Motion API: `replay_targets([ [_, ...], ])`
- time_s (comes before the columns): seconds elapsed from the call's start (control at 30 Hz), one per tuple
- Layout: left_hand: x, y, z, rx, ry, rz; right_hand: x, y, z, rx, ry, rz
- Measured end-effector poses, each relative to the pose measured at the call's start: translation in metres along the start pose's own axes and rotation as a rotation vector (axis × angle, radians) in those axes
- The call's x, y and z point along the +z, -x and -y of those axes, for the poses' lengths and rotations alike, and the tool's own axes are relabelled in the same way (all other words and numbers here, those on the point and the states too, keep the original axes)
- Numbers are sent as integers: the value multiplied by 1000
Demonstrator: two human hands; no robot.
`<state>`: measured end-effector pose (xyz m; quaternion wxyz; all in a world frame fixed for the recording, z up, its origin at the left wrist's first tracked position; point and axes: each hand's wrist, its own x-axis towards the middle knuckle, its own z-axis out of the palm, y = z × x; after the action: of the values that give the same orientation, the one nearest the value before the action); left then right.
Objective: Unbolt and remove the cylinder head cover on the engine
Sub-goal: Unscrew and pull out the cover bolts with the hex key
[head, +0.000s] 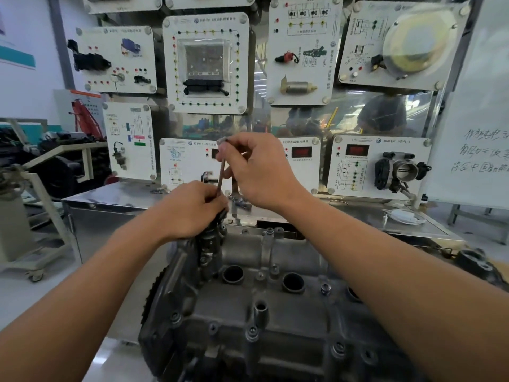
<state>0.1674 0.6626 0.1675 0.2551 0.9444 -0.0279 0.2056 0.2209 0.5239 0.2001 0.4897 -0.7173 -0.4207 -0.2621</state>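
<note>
The grey cylinder head cover (275, 312) lies below me on the engine, with two round plug wells and several bolts along its near edge. A long thin bolt (221, 172) stands almost upright above the cover's far left corner. My right hand (259, 169) pinches the bolt's head between thumb and forefinger. Lower down, my left hand (192, 208) grips the bolt's lower end, over a dark fitting (210, 238) at that corner. The bolt's tip is hidden inside my left fist.
A steel bench (115, 199) runs behind the engine, with small loose parts (239, 201) on it. Above the bench stand white training panels (206, 64) with sensors and a throttle body (402, 172). A whiteboard (473, 133) leans at the right. Engine stands (30, 188) are at the left.
</note>
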Motion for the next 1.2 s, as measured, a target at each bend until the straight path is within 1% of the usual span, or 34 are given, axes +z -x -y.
replay_targets([
  [0.1, -1, -5, 0, 35, -62, 85, -13, 5, -10, 5, 24, -40],
  [0.23, -11, -11, -8, 44, -131, 203, -44, 10, -22, 100, 2, -131],
  [0.3, -11, -14, -21, 111, -104, 225, -53, 21, -29, 88, 37, -175],
  [0.4, 0, -20, -40, 195, -12, 258, -51, 41, -39, 65, 28, -127],
  [0.47, 10, -23, -49, 247, -13, 297, -45, 46, -41, 62, -6, -88],
  [0.53, 17, -27, -49, 291, 13, 282, -42, 45, -42, 65, -45, -83],
  [0.6, 20, -29, -43, 304, 105, 237, -42, 43, -43, 66, -97, -71],
  [0.7, 19, -32, -34, 296, 275, 208, -44, 43, -44, 91, -167, -23],
  [0.87, 22, -37, -29, 216, 338, 261, -42, 44, -43, 92, -161, 34],
  [1.03, 22, -35, -33, 188, 348, 295, -43, 45, -44, 114, -182, 46],
  [1.1, 22, -36, -34, 180, 328, 291, -42, 43, -44, 116, -167, 59],
  [1.2, 24, -36, -34, 161, 316, 280, -42, 41, -43, 150, -209, 78],
])
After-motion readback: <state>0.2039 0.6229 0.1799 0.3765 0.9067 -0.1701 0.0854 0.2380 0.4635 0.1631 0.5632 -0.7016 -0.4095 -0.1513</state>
